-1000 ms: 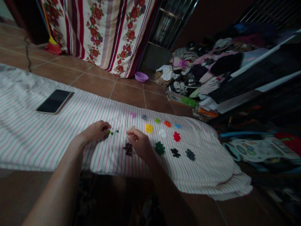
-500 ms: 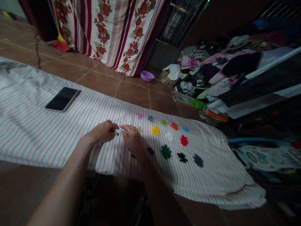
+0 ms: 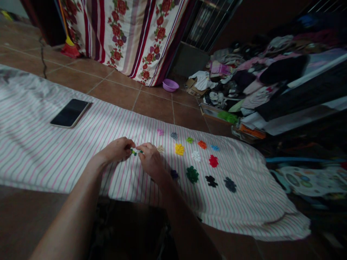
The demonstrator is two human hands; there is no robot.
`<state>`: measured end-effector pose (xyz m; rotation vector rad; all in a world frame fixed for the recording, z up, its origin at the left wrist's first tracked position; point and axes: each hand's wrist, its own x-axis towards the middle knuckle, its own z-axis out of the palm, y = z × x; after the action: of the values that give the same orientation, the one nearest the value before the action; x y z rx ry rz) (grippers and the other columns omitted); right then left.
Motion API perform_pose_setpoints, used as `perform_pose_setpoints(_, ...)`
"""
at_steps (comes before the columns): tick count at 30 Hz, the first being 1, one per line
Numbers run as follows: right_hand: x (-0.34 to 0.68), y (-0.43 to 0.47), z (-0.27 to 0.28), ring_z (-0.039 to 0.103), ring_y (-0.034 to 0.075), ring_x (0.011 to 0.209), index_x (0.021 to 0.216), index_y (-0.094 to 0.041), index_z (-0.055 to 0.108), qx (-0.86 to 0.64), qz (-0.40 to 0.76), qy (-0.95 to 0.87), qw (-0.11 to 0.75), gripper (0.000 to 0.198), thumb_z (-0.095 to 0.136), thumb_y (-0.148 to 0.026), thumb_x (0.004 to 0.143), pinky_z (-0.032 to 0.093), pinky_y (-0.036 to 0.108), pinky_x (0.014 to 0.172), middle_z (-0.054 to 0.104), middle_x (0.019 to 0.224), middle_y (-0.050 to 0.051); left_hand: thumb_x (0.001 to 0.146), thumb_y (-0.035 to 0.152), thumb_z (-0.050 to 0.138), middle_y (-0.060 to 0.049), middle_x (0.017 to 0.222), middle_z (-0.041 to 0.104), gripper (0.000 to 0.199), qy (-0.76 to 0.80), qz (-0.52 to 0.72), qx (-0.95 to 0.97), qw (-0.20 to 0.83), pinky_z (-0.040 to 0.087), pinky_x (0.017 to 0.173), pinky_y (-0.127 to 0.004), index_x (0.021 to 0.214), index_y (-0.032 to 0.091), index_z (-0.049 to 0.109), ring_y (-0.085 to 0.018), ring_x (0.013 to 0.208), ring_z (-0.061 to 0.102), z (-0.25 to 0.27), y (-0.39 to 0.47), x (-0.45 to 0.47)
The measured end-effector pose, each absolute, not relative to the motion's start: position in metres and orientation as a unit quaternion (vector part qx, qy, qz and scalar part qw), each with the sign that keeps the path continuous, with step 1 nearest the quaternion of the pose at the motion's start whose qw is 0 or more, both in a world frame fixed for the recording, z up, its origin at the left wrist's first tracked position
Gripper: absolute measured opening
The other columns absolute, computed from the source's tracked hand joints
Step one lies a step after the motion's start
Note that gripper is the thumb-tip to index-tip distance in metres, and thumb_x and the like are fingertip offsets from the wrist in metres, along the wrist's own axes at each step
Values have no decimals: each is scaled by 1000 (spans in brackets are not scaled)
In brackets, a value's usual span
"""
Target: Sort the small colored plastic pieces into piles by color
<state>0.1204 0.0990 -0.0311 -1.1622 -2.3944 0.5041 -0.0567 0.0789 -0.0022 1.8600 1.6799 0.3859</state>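
Note:
My left hand [image 3: 120, 148] is closed, its fingertips pinching a small piece with green, yellow and white parts [image 3: 133, 152], which looks like joined toy building bricks. Just to its right, the fingers of my right hand [image 3: 150, 158] are pinched at the same spot, with a bit of dark green showing under them; the exact grip is too small to tell. Beside the right hand lies a beige pile [image 3: 161, 148], partly covered. Further right are a yellow pile [image 3: 179, 149], a white pile [image 3: 196, 156], a red pile [image 3: 213, 161] and a dark green pile [image 3: 192, 174].
A striped cloth [image 3: 89, 151] covers the long surface. A phone [image 3: 71, 113] lies at the left. Pink, grey, lime, orange and blue piles line the far side; black [image 3: 211, 181] and dark grey [image 3: 230, 184] piles lie nearer. Beyond are a purple basin [image 3: 170, 85] and heaped clothes.
The hands stay close together over the small piece. The right fingers have shifted slightly, and dark green now shows beneath them. The view has moved a little.

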Motion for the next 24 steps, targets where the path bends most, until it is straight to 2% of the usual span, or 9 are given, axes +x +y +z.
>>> perform_pose_setpoints(7, 118, 98, -30, 57, 20, 94, 104, -21, 70, -423, 175, -862, 218, 28, 54, -10, 85, 45, 34, 89, 63, 97, 8, 77, 26, 46, -3, 77, 65, 20, 631, 176, 673, 344, 43, 65, -25, 86, 18, 62, -13, 67, 57, -9, 80, -62)
perform_pose_setpoints(12, 117, 98, -29, 57, 19, 92, 93, -19, 69, -425, 174, -859, 225, 17, 56, -13, 86, 45, 34, 87, 63, 95, 7, 78, 30, 44, -4, 78, 67, 22, 646, 195, 657, 336, 45, 70, -26, 87, 18, 61, -14, 70, 60, -7, 81, -62)
perform_pose_setpoints(17, 118, 100, -30, 58, 19, 91, 89, -19, 65, -414, 184, -856, 247, 10, 56, -15, 86, 46, 32, 85, 64, 92, 6, 82, 25, 37, -3, 74, 67, 26, 654, 192, 654, 330, 45, 70, -27, 86, 19, 61, -14, 70, 61, -2, 80, -61)
perform_pose_setpoints(24, 121, 102, -29, 59, 17, 83, 86, -19, 61, -417, 213, -835, 290, 13, 50, -12, 87, 47, 30, 80, 64, 89, 6, 79, 19, 35, -3, 73, 66, 23, 635, 222, 648, 357, 45, 68, -25, 83, 19, 57, -13, 67, 61, -6, 80, -63)
